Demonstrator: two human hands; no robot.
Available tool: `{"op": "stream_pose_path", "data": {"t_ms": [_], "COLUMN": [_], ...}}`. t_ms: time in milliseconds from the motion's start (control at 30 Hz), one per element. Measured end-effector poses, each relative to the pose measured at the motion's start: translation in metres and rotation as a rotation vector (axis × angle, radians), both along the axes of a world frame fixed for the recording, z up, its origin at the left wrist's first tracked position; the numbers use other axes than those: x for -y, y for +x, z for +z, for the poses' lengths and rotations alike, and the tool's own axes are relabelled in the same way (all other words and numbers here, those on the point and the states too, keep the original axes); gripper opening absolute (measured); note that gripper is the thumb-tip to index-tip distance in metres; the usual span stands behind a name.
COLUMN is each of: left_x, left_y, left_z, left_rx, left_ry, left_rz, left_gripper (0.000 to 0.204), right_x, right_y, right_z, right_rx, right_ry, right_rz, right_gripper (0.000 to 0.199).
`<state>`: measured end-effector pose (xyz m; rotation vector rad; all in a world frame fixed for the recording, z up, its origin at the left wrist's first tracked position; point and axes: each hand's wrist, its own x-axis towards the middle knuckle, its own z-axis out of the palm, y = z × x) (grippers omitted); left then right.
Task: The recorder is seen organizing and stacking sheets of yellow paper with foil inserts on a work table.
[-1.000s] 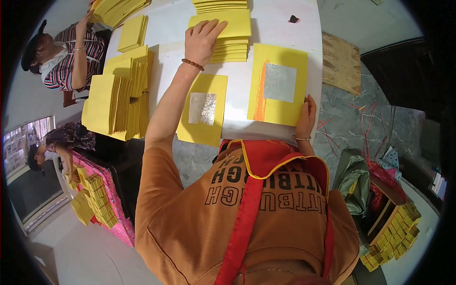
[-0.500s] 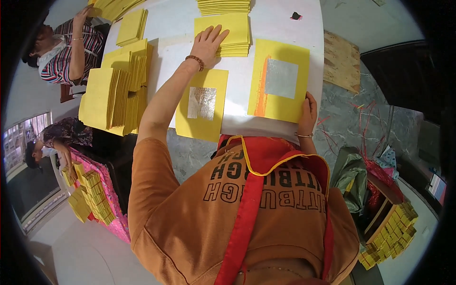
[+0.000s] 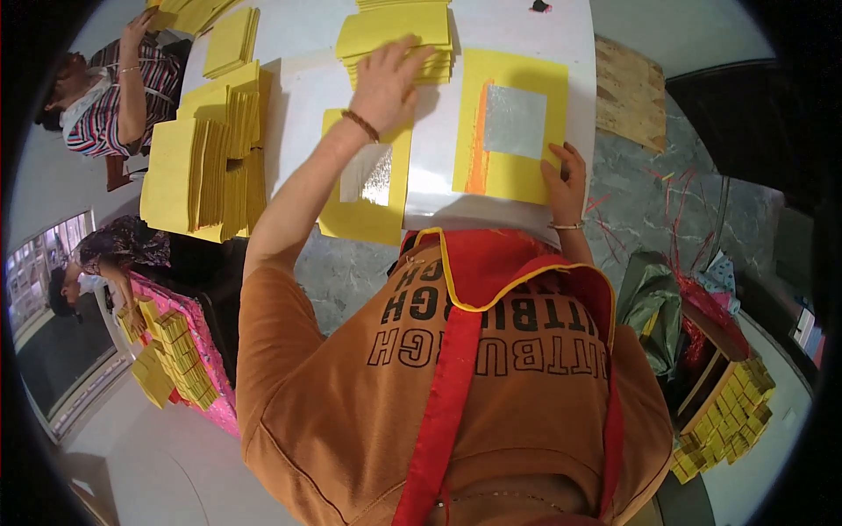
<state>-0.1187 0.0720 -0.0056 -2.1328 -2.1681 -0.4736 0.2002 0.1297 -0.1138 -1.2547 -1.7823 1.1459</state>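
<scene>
My left hand [image 3: 386,86], slightly blurred, has its fingers spread over the near edge of a stack of folded yellow paper [image 3: 395,33]. Nothing shows in its grasp. Partly beneath that wrist lies a yellow sheet [image 3: 367,223] with a silver foil square [image 3: 377,175]; its near end reaches past the table edge. To the right is another yellow sheet [image 3: 517,70] bearing a silver square [image 3: 513,121] and an orange stripe [image 3: 476,153]. At this sheet's right edge my right hand [image 3: 568,186] is open, fingers bent and thumb apart from them.
Thick piles of yellow paper [image 3: 180,175] stand on the table's left side. A person in a striped top [image 3: 105,105] is at the far left; another [image 3: 118,250] handles yellow bundles [image 3: 184,359] on a pink-covered table. Bundles [image 3: 732,416] and a green bag [image 3: 649,298] lie at right.
My left hand has drawn back from the top of the folded stack toward its near edge. My right hand's thumb has come up over the sheet's edge. The view has shifted slightly.
</scene>
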Motion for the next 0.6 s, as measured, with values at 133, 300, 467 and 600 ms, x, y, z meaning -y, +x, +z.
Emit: {"op": "stream_pose_path", "data": {"t_ms": [133,300,467,600], "left_x": [0.041,0.062,0.049,0.048], "left_y": [0.070,0.087,0.080,0.079], "left_z": [-0.019,-0.023,-0.022,-0.014], "left_rx": [0.143,0.230,0.457,0.484], "left_ry": [-0.013,-0.164,-0.056,-0.216], "left_rz": [-0.343,-0.412,-0.470,-0.469], "left_gripper": [0.049,0.052,0.031,0.019], "right_x": [-0.001,-0.001,-0.002,0.000], "right_y": [-0.005,-0.005,-0.002,-0.004], "right_z": [-0.004,-0.001,-0.006,-0.001], "right_rx": [-0.147,-0.171,-0.238,-0.173], "right_ry": [0.002,0.004,-0.037,-0.037], "right_rz": [0.007,0.031,0.034,0.009], "right_gripper": [0.032,0.032,0.032,0.032]}}
